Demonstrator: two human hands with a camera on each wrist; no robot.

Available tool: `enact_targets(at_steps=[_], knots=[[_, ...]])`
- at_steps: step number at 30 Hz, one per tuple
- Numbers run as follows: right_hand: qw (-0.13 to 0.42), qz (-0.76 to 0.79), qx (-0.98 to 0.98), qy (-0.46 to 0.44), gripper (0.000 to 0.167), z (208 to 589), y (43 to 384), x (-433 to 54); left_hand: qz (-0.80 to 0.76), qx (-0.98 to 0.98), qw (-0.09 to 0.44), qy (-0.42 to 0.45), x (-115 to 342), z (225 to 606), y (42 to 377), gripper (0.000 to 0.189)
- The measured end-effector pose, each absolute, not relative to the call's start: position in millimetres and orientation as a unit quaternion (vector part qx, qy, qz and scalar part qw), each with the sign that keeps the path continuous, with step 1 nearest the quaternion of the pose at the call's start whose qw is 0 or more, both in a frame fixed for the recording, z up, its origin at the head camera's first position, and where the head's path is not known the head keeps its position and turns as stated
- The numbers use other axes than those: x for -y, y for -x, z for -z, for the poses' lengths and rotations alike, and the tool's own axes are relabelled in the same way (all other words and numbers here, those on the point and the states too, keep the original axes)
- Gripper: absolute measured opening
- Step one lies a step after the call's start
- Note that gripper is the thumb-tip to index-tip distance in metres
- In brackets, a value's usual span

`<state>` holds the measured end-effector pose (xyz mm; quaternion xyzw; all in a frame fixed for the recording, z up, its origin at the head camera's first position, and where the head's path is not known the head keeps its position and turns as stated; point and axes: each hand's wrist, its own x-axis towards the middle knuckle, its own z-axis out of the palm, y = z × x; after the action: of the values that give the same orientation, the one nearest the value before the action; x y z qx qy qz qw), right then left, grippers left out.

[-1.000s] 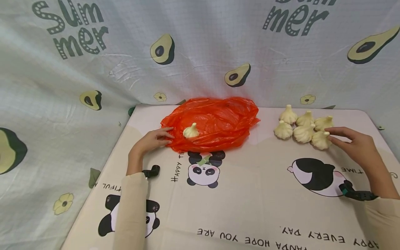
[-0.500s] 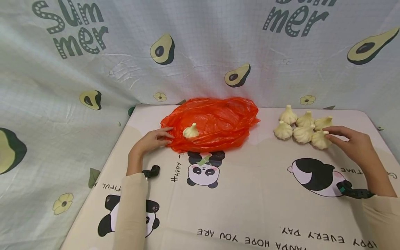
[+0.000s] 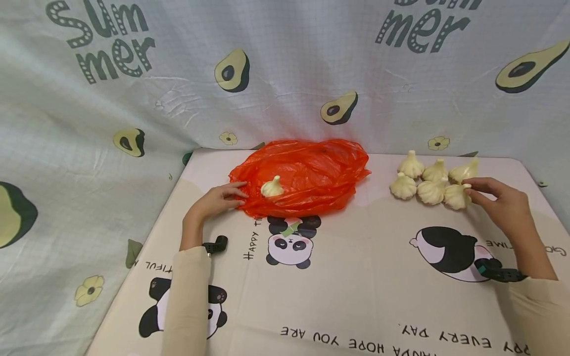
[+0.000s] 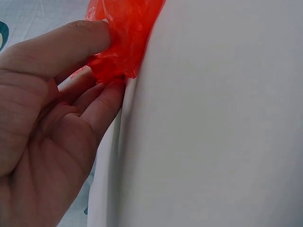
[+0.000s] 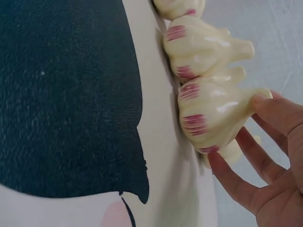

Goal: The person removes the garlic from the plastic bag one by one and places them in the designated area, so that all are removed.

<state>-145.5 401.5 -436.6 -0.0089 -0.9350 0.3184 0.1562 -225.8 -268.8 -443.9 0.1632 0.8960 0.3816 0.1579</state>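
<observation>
A crumpled red plastic bag [image 3: 311, 198] lies with its mouth spread at the back of the table, and one garlic bulb [image 3: 272, 186] sits inside. My left hand [image 3: 215, 200] holds the bag's left edge between thumb and fingers; the left wrist view shows the thumb on the red film [image 4: 130, 35]. At the back right, several pale garlic bulbs are bunched in two rows. My right hand [image 3: 507, 205] pinches the stem of the front-right garlic bulb [image 3: 456, 197], its thumb on the stem in the right wrist view. That bulb [image 5: 213, 113], marked with pink streaks, stands against its neighbour [image 5: 201, 49].
A patterned cloth [image 3: 347, 291] with pandas and lettering covers the table. Behind it hangs a curtain [image 3: 285, 74] printed with avocados, close to the table's back edge. Black straps with small cameras [image 3: 218, 244] are on both wrists.
My right hand has shifted slightly left and away from me, nudging its garlic bulb closer to the others. The back-right bulb has tipped more upright. My left hand and the bag stay put.
</observation>
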Motion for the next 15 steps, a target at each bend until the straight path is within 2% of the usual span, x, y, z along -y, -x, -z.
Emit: enact_targets(at_steps=[11,15], knots=[[0.143,-0.308,0.941,0.018,0.042,422,142,-402,-0.376,-0.898,0.158,-0.165,269,443,227,0.025],[0.159,-0.317,0.935,-0.002,0.039,415,142,-398,-0.377,-0.898,0.158,-0.164,269,444,227,0.025]])
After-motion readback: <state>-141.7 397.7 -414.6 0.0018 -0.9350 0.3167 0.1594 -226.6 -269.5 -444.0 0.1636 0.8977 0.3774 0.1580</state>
